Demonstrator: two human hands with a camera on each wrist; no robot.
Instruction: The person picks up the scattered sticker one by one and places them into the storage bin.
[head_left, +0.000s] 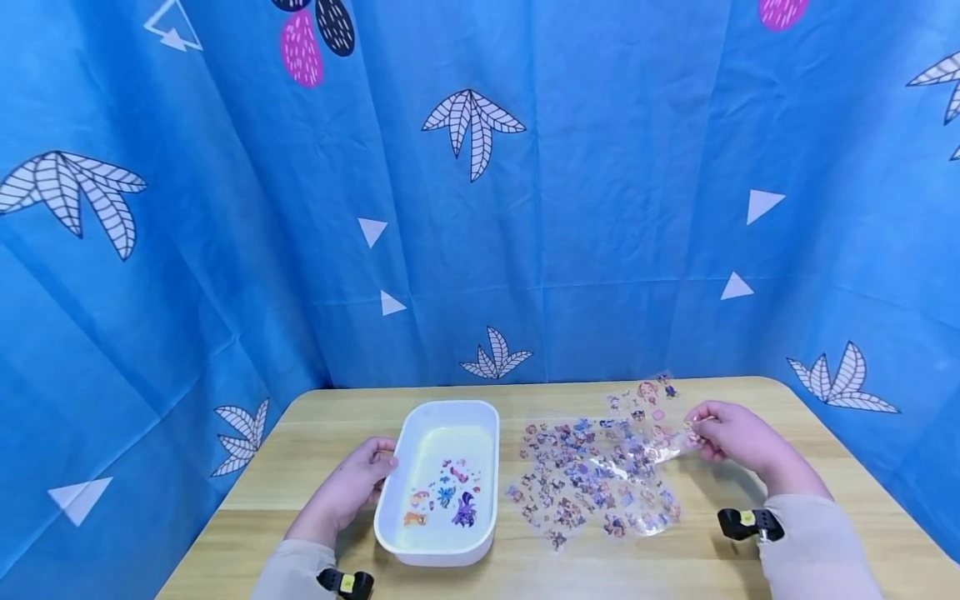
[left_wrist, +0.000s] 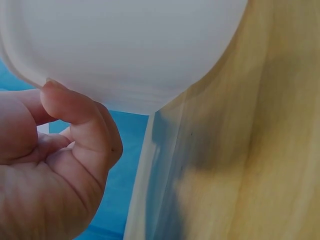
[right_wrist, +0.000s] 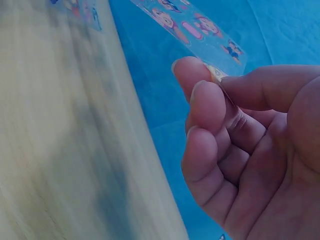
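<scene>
My left hand (head_left: 352, 483) grips the left rim of a white plastic tub (head_left: 386, 517), thumb at the edge. In the left wrist view, curled fingers (left_wrist: 80, 117) meet the tub's edge (left_wrist: 115, 55). Colourful cartoon stickers (head_left: 446, 496) show inside the tub. My right hand (head_left: 738, 437) pinches a clear sticker sheet (head_left: 648, 414) by its right corner, between thumb and fingers. The held sheet (right_wrist: 195, 27) tilts up in the right wrist view. Below and left of it, several clear sticker sheets (head_left: 577, 483) overlap on the table.
The light wooden table (head_left: 555, 575) has rounded far corners. A blue patterned curtain (head_left: 622, 208) hangs behind it and along both sides. A black wrist camera sits on the left sleeve (head_left: 292, 575) and another on the right sleeve (head_left: 817, 550).
</scene>
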